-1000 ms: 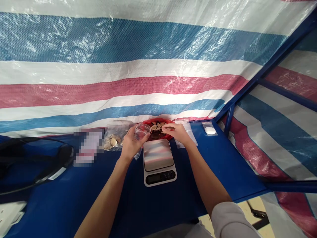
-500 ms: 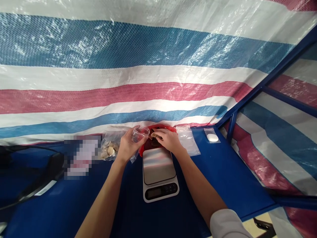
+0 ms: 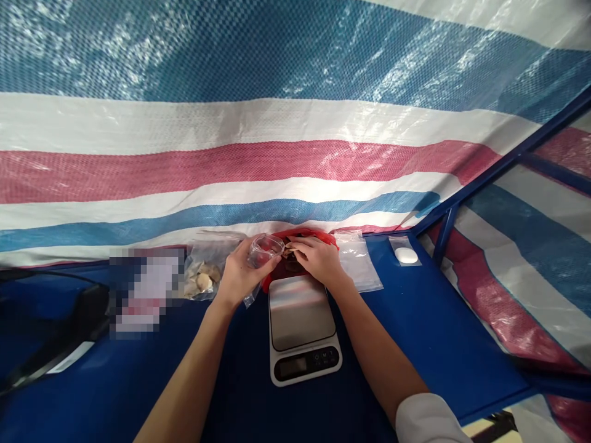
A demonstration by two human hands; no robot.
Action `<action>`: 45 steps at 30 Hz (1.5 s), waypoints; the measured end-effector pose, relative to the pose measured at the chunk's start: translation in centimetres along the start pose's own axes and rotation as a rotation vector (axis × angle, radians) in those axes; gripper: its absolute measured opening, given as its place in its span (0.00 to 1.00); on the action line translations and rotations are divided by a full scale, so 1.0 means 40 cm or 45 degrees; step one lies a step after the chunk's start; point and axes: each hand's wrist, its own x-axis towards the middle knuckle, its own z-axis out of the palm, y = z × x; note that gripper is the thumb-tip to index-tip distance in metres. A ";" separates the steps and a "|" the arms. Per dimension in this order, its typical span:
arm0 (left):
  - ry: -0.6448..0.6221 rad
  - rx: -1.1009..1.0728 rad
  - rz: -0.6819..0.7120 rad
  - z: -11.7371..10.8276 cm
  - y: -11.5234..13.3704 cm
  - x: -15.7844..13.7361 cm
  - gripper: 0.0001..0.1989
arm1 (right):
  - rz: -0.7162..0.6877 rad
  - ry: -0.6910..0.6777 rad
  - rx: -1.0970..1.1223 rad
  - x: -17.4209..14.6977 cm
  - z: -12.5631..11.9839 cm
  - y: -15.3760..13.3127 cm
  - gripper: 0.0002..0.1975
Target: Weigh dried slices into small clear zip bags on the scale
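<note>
My left hand (image 3: 237,274) is wrapped round a small clear plastic cup (image 3: 268,245), its open mouth tilted up. Close beside the cup, my right hand (image 3: 319,258) has its fingertips pinched at some dry brown flakes (image 3: 290,251); their exact kind I cannot make out. More dark pieces lie under those fingers in a red plastic bag (image 3: 333,237), which the hands partly cover. Just in front of the bag lies a white kitchen scale (image 3: 302,314) with a bare steel plate, its display panel toward me.
Left of my hands sits a clear bag of pale dried slices (image 3: 203,280). A flat zip bag (image 3: 360,261) and a small bag with a white oval object (image 3: 406,255) lie right. Black equipment (image 3: 76,326) stands far left on the blue table (image 3: 425,326); striped sheeting (image 3: 277,160) hangs behind.
My view has shifted slightly, moving the scale and right-hand bags rightward in the picture. The tan piece at my right fingertips no longer shows clearly; darker flakes show there instead. The cup stays in my left hand.
</note>
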 end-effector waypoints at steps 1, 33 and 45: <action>-0.002 0.003 -0.009 -0.001 0.001 -0.001 0.26 | 0.005 0.025 0.015 -0.001 -0.002 0.000 0.16; -0.287 -0.030 0.287 0.037 0.038 -0.032 0.28 | -0.193 -0.029 0.618 -0.019 -0.206 -0.063 0.10; -0.356 0.064 0.289 0.059 0.025 -0.040 0.33 | -0.289 -0.187 0.204 -0.007 -0.191 -0.087 0.12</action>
